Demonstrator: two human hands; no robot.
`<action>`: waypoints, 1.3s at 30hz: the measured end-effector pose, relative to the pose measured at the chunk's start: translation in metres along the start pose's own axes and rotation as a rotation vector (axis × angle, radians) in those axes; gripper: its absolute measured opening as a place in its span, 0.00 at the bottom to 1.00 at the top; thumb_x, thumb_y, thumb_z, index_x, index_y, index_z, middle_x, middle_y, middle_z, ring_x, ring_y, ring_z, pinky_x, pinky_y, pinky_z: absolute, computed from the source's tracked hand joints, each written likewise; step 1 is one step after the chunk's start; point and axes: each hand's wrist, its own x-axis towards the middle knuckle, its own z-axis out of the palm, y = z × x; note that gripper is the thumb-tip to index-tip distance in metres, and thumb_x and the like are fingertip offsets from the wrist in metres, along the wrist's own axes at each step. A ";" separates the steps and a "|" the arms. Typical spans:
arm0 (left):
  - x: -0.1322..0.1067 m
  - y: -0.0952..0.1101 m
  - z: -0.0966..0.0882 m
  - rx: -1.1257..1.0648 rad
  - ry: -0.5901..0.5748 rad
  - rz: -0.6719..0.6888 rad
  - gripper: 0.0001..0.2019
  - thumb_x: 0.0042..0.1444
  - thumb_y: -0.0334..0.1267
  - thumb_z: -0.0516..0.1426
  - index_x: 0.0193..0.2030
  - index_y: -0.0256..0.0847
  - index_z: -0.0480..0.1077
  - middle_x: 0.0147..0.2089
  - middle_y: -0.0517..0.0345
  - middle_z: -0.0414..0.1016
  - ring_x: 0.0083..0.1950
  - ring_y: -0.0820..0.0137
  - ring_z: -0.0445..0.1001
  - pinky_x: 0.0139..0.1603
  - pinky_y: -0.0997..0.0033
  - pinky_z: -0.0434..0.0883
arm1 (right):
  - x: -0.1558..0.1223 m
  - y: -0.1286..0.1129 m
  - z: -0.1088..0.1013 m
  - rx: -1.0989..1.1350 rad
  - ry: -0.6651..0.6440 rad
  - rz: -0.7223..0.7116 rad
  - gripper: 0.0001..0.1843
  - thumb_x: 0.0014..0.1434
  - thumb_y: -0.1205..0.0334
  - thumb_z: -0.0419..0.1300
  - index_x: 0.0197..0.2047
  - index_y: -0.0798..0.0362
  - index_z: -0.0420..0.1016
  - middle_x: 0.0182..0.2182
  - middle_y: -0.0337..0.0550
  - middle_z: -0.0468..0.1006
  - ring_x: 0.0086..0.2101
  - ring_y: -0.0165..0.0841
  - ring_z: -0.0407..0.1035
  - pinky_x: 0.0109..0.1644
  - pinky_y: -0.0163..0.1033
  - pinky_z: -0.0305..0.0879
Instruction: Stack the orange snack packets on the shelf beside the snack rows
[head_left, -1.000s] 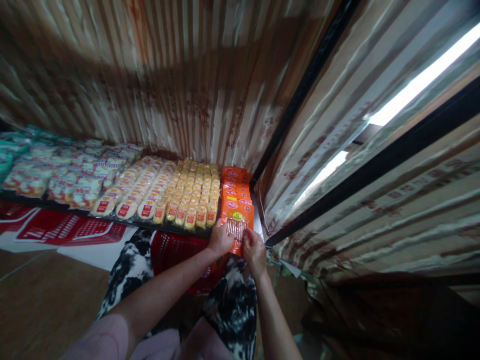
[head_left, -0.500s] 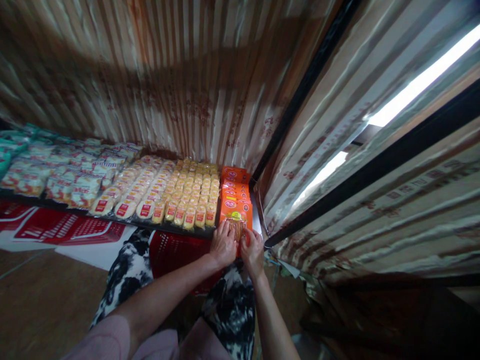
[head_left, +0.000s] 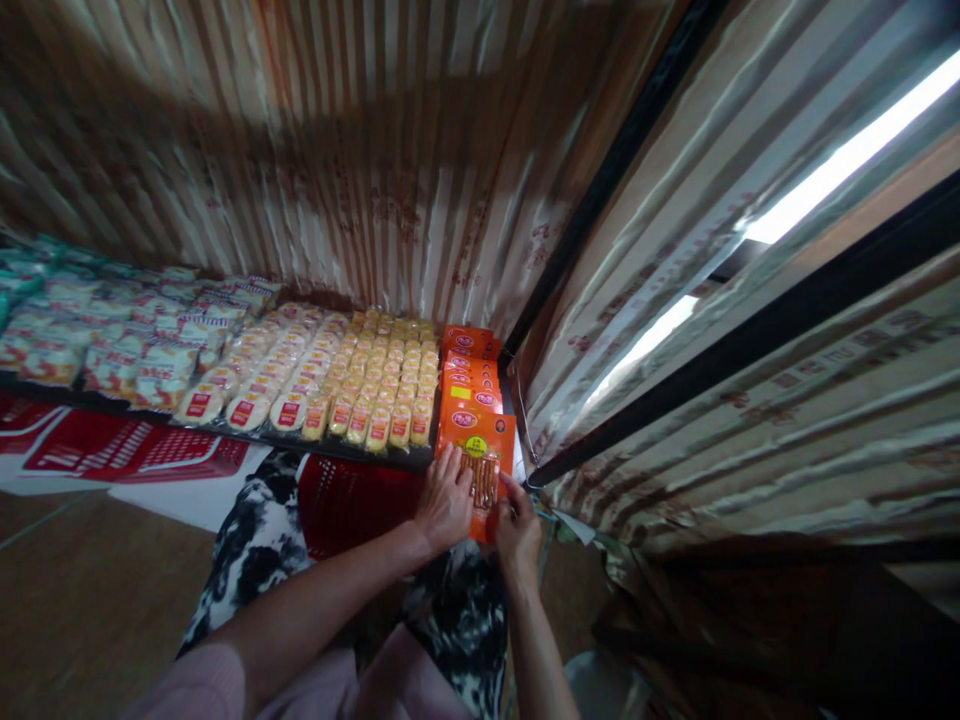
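Note:
An orange snack packet (head_left: 496,436), with brown sticks showing through its clear window, lies at the front right end of the shelf and juts past the edge. My left hand (head_left: 447,503) is closed on its left edge, fingers over the front. On its lower right side, my right hand (head_left: 517,530) pinches the edge between thumb and fingers. Behind it, more orange packets (head_left: 466,372) overlap in a row. Left of these stand rows of small yellow wrapped cakes (head_left: 381,395).
Round wrapped cakes (head_left: 248,408) and white bags (head_left: 161,372) fill the shelf leftward. Red plastic baskets (head_left: 135,447) sit beneath. A corrugated wall (head_left: 315,200) rises behind, and black metal bars (head_left: 615,170) run along the right side.
The front orange packet has slid toward me and slightly right, with both hands on it. More of its face shows, and my right hand has moved down its side.

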 end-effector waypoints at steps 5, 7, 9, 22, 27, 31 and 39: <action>-0.015 0.008 0.005 -0.046 -0.028 0.001 0.23 0.55 0.33 0.51 0.58 0.30 0.64 0.69 0.35 0.50 0.72 0.52 0.43 0.68 0.47 0.48 | -0.017 0.010 -0.015 0.113 0.003 0.123 0.27 0.46 0.53 0.52 0.45 0.57 0.77 0.45 0.52 0.79 0.46 0.43 0.72 0.51 0.48 0.66; -0.019 0.010 0.007 -0.066 -0.029 0.001 0.23 0.55 0.34 0.51 0.58 0.31 0.64 0.70 0.37 0.50 0.72 0.52 0.42 0.69 0.45 0.48 | -0.021 0.013 -0.020 0.142 0.004 0.159 0.25 0.46 0.54 0.54 0.45 0.55 0.77 0.45 0.50 0.79 0.47 0.43 0.71 0.52 0.47 0.66; -0.023 0.012 0.008 -0.076 -0.038 -0.005 0.24 0.54 0.34 0.52 0.59 0.32 0.63 0.70 0.38 0.50 0.72 0.52 0.41 0.69 0.45 0.47 | -0.025 0.018 -0.023 0.194 0.007 0.219 0.26 0.46 0.54 0.56 0.47 0.55 0.77 0.46 0.50 0.79 0.47 0.43 0.72 0.51 0.47 0.67; -0.039 0.014 0.010 -0.224 -0.126 -0.013 0.22 0.54 0.29 0.50 0.57 0.30 0.64 0.70 0.41 0.49 0.73 0.55 0.36 0.71 0.51 0.48 | -0.046 0.033 -0.032 0.407 -0.055 0.424 0.31 0.42 0.55 0.60 0.51 0.54 0.73 0.49 0.51 0.77 0.41 0.41 0.75 0.42 0.43 0.73; -0.049 0.009 0.016 -0.288 -0.007 0.016 0.19 0.52 0.25 0.49 0.51 0.34 0.67 0.72 0.46 0.43 0.73 0.59 0.39 0.71 0.52 0.50 | -0.048 0.026 -0.041 0.501 -0.066 0.483 0.30 0.41 0.55 0.63 0.50 0.53 0.74 0.49 0.51 0.77 0.43 0.43 0.74 0.44 0.44 0.73; -0.058 0.009 0.024 -0.336 0.053 -0.033 0.24 0.50 0.23 0.49 0.55 0.34 0.66 0.73 0.45 0.41 0.73 0.57 0.39 0.71 0.48 0.48 | -0.055 0.020 -0.050 0.578 -0.097 0.543 0.28 0.39 0.56 0.66 0.47 0.52 0.76 0.47 0.49 0.79 0.41 0.43 0.75 0.42 0.45 0.73; -0.082 0.008 0.029 -0.506 0.011 -0.175 0.25 0.50 0.23 0.48 0.56 0.35 0.66 0.72 0.49 0.47 0.73 0.58 0.39 0.72 0.52 0.46 | -0.068 0.018 -0.053 0.618 -0.112 0.648 0.25 0.33 0.61 0.69 0.40 0.51 0.79 0.41 0.45 0.81 0.40 0.42 0.75 0.40 0.42 0.72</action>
